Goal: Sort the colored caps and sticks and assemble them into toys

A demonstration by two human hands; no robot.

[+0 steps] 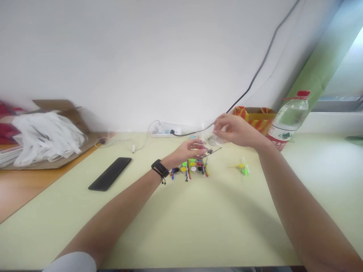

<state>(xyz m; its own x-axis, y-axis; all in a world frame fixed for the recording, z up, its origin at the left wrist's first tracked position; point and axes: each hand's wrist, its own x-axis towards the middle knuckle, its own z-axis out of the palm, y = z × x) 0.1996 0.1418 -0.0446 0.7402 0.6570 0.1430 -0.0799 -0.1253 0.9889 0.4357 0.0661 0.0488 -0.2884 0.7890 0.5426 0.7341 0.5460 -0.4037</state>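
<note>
My left hand, with a black watch on the wrist, is closed around a small clear piece with a thin dark stick pointing right. Several small coloured discs and sticks lie on the table just below it. My right hand is raised to the right of my left hand, its fingers curled together; what they hold, if anything, is too small to make out. Below my right hand, a yellow piece and a green piece lie apart from the group.
A black flat slab lies at the left of the pale table. Behind are a power strip with cables, a red-and-yellow bag and a large bottle. White strips fill a cardboard box at far left.
</note>
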